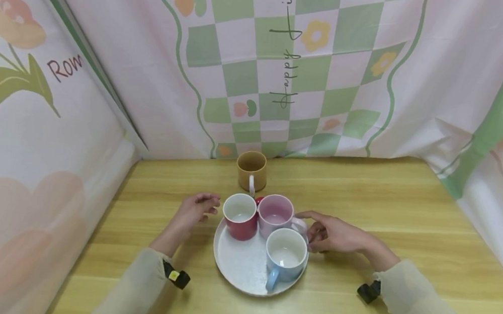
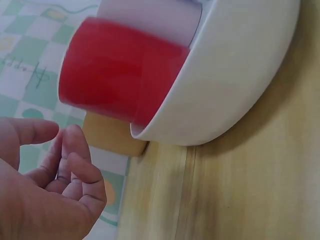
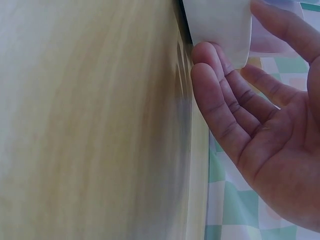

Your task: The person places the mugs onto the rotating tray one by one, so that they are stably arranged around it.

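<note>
A round white tray (image 1: 239, 272) with a raised rim lies on the table. On it stand a red mug (image 1: 242, 230) with a white inside, a pink mug (image 1: 265, 227) and a light blue mug (image 1: 290, 272). My left hand (image 1: 191, 211) hovers left of the red mug, its fingers loosely bent and holding nothing; the left wrist view shows a gap to the red mug (image 2: 105, 70). At the tray's right side is my right hand (image 1: 339, 235). In the right wrist view its relaxed fingers (image 3: 212, 95) reach the outer wall of the tray (image 3: 220, 25), thumb near the rim.
Behind the tray a brown mug (image 1: 249, 180) stands on the wooden table (image 1: 152, 294), its white handle facing the tray. Printed curtains (image 1: 259, 77) hang along the table's back edge and both sides.
</note>
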Demonstrator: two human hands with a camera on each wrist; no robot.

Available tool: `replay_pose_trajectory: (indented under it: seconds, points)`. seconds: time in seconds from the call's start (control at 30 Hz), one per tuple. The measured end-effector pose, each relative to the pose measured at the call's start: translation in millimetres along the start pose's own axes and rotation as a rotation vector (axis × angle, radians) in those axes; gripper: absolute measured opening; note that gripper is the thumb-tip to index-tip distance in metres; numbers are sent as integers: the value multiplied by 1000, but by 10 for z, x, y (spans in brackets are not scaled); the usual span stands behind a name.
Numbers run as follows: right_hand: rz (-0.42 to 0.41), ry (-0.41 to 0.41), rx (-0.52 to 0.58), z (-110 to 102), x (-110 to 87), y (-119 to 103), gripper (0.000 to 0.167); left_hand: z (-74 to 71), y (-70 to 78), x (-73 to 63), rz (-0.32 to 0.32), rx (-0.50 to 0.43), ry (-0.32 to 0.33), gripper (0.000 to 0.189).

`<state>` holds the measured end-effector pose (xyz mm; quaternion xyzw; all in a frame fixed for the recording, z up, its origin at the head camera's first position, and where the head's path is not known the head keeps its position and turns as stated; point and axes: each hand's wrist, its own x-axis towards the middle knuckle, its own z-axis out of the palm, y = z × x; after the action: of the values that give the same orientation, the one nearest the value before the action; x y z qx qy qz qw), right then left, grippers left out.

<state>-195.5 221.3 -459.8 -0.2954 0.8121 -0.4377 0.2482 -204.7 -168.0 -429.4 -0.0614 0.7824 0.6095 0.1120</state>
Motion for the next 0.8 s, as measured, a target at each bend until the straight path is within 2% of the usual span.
replay_pose_trajectory:
  seconds: [0.23, 0.37, 0.63, 0.8]
  points:
    - [-1, -1, -3, 5, 1, 3, 76, 8, 12, 183, -46, 13, -21, 37]
    - [0, 1, -4, 1, 3, 7, 76, 22, 7, 290, -52, 15, -45, 37]
    - [2, -2, -5, 2, 7, 2, 77, 52, 54, 474, -39, 57, -179, 42]
    - [3, 2, -16, 2, 15, 12, 76, 80, 75, 584, -49, 44, -230, 41]
